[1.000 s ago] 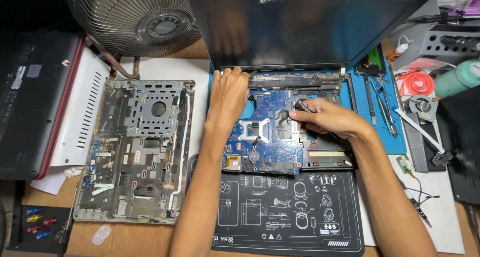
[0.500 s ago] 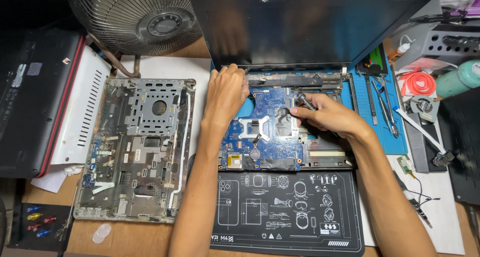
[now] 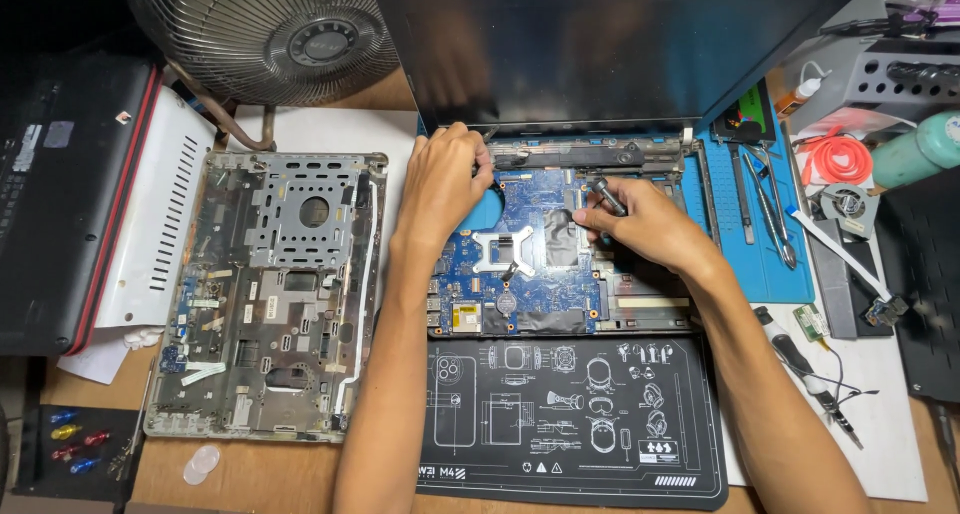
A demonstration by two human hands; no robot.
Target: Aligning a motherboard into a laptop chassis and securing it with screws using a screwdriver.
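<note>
We see the opened laptop (image 3: 600, 174) on the surface, its blue circuit board (image 3: 520, 264) bared between our hands — left hand (image 3: 445, 179) pressing curled fingers on the board's upper left corner, right hand (image 3: 640, 224) gripping a small dark screwdriver (image 3: 605, 196), its length angled down-left toward the board

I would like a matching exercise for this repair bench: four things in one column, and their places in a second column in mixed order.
Things:
1. blue laptop motherboard
2. round metal fan
3. grey bare laptop chassis frame
4. black printed work mat

Places:
A. far left corner of the bench
B. nearest the person, in front of the open laptop
C. under both hands
D. left of the left hand

Pairs: 1-C, 2-A, 3-D, 4-B
</note>
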